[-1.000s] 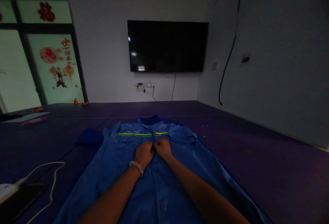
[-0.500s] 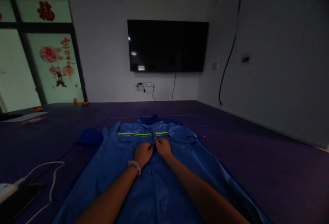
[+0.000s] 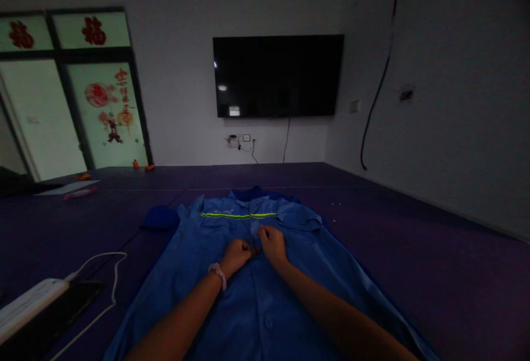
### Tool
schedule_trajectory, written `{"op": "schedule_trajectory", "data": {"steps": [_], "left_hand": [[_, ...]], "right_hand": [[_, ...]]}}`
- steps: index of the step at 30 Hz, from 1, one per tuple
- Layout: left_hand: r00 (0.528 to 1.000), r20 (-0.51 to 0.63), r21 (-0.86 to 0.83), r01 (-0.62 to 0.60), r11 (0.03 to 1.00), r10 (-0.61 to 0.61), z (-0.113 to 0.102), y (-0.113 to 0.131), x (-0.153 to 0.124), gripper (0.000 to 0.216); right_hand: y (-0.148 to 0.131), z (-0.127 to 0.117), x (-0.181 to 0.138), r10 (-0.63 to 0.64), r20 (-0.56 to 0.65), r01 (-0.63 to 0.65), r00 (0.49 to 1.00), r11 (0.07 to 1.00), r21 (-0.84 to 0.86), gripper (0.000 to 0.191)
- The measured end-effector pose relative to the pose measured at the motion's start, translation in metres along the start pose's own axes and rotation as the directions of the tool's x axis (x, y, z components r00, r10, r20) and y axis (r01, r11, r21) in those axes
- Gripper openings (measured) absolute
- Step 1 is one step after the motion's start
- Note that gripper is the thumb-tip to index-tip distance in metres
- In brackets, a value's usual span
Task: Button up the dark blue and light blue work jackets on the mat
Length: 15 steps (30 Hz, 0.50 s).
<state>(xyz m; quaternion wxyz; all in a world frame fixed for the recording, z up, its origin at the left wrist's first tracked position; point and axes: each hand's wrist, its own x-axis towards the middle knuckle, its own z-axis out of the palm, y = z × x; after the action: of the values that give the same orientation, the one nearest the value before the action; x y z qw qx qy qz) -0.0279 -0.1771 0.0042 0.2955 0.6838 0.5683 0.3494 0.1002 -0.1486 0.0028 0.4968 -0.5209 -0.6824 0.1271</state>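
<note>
A blue work jacket point(image 3: 223, 300) with a yellow-green stripe across the chest lies spread out, its collar pointing away from me. My left hand point(image 3: 238, 256), with a pink scrunchie point(image 3: 218, 274) on the wrist, is closed at the front placket, one finger reaching across it. Just above and to the right, my right hand point(image 3: 273, 243) pinches the front edge of the jacket below the stripe. The fingertips cover whatever small part lies between them. A round button point(image 3: 269, 322) shows lower on the front.
A blue cap point(image 3: 159, 217) lies left of the jacket on the purple surface point(image 3: 397, 239). At the near left are a white power strip point(image 3: 35, 303), a white cable point(image 3: 115, 283) and a dark flat object point(image 3: 62, 311). A television point(image 3: 277, 77) hangs on the far wall.
The view has shifted slightly left. My hands, close together before at the placket, are now a little apart: the left sits lower, the right higher. The jacket lies as before.
</note>
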Motion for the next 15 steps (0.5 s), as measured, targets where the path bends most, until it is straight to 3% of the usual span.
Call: {"op": "schedule_trajectory", "data": {"steps": [5, 15], "left_hand": [[0.999, -0.024, -0.039, -0.04, 0.998, 0.039, 0.002, -0.003, -0.013, 0.03], [0.998, -0.014, -0.04, -0.055, 0.998, 0.054, 0.002, 0.002, -0.031, 0.025]], "right_hand": [[0.001, -0.009, -0.023, -0.044, 0.222, 0.025, 0.974, 0.996, 0.085, 0.026], [-0.009, -0.036, -0.047, 0.016, 0.297, -0.053, 0.955, 0.992, 0.116, 0.021]]}}
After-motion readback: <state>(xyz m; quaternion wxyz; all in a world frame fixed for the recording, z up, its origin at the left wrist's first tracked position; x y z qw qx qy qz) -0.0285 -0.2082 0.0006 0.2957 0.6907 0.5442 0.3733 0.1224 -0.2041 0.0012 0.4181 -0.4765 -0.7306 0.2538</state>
